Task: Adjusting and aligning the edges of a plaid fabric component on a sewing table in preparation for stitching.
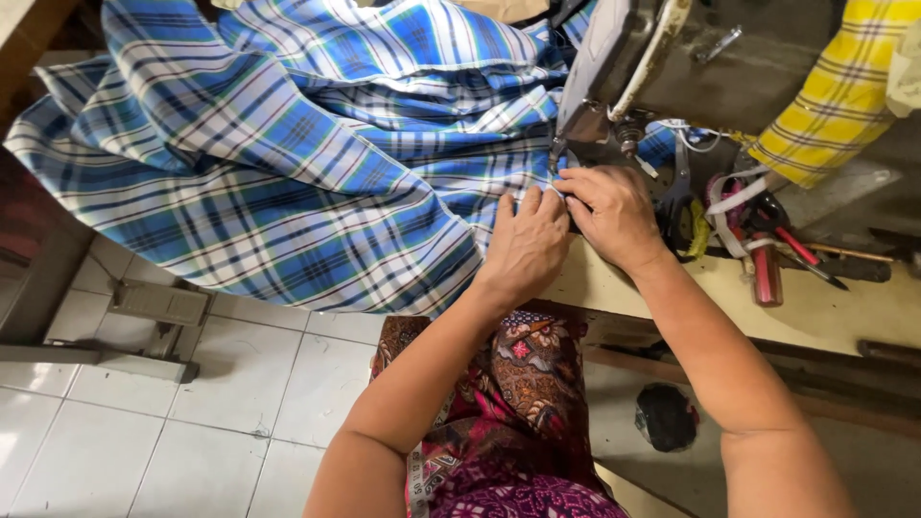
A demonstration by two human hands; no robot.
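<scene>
Fabric first, from the head view: blue plaid cloth (288, 163) spreads up and to the left of both hands, falling off the table's near edge, while its working edge runs straight under the needle area (559, 153) of the grey sewing machine (662, 67). The left hand (528, 245) lies flat on the cloth, fingers together and extended, pressing rather than gripping. The right hand (609, 213) sits just beside it, touching it, fingers curled down onto the cloth edge as if pinching it; whether it truly grips is hard to tell. That hand is the nearer one to the needle, which stands just beyond its fingertips. To the right on the pale table (825, 307) lie scissors (683, 206) and red-handled tools (767, 269), near the right wrist. A yellow plaid cloth (844, 86) hangs at upper right, well apart.
</scene>
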